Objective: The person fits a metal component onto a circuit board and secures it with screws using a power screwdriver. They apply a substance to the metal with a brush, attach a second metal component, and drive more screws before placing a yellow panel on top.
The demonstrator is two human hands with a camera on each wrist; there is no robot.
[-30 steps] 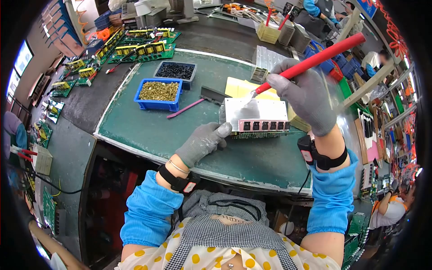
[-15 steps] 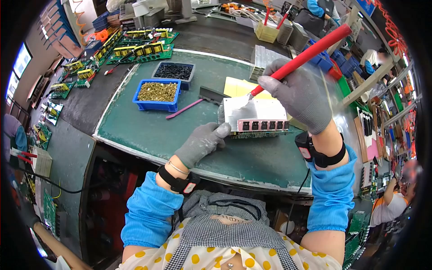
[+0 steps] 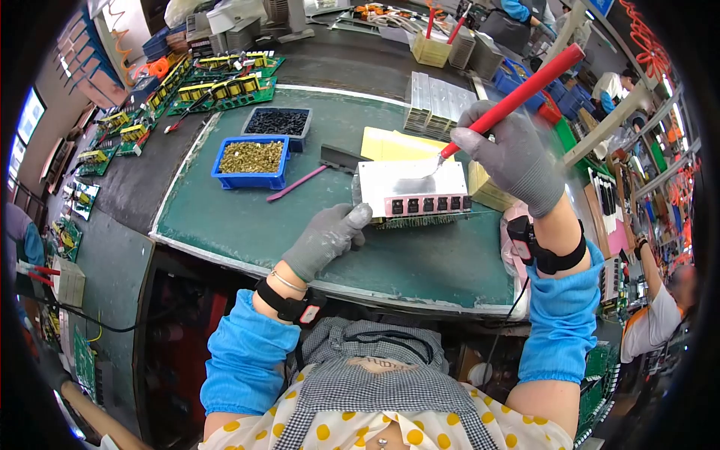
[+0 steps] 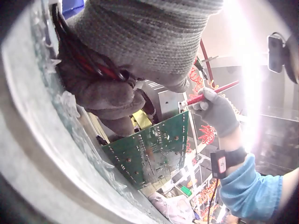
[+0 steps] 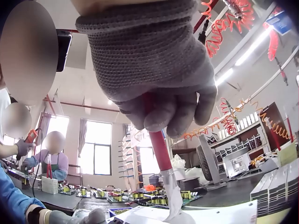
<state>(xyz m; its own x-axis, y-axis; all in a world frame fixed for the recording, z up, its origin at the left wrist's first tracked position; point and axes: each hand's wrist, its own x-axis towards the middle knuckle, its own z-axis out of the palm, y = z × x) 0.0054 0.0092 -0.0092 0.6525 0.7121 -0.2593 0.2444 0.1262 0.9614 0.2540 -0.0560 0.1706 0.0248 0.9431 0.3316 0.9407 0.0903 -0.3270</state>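
Observation:
My gloved right hand [image 3: 517, 161] grips a red-handled brush [image 3: 525, 88], slanting down to the left. Its white-coated tip [image 5: 174, 200] meets the top of a silver metal plate [image 3: 390, 180], where white paste is smeared. At the plate's left end, my gloved left hand [image 3: 324, 238] holds on with the thumb near the edge and fingers curled beneath. Along the plate's front runs a pink strip [image 3: 427, 205] bearing several black components. Below it is a green circuit board [image 4: 149, 154], its soldered underside showing in the left wrist view.
Blue tray [image 3: 251, 159] of brass-coloured small parts and a grey tray [image 3: 277, 124] of black ones stand to the left. A pink-handled tool [image 3: 298, 183] lies nearer. Stacked metal pieces [image 3: 435, 101] and a yellow sheet [image 3: 405, 146] are behind the plate. Circuit boards [image 3: 229, 90] line the back left.
The brush and right hand have moved to the right across the plate, spreading the white smear. My left hand keeps its hold. The whole head view has shifted slightly.

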